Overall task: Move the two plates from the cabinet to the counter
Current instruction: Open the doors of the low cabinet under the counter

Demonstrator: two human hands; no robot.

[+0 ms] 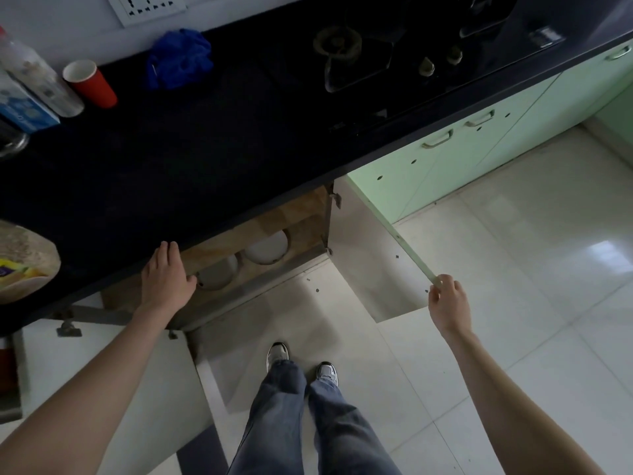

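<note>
Two white plates lie on the wooden shelf inside the open cabinet under the black counter point(178, 159). The nearer plate point(219, 274) is partly hidden by the counter edge, and the farther plate point(269, 250) lies to its right. My left hand point(166, 279) rests flat at the counter's front edge with fingers spread, its thumb close to the nearer plate. My right hand point(447, 299) pinches the outer edge of the open right cabinet door point(373, 269).
On the counter stand a red paper cup point(90, 84), a blue cloth point(178, 58), a bottle, a carton, a gas stove point(359, 53) and a plate of food point(24, 262) at the left edge. The left cabinet door point(113, 378) is open too. My feet stand on pale floor tiles.
</note>
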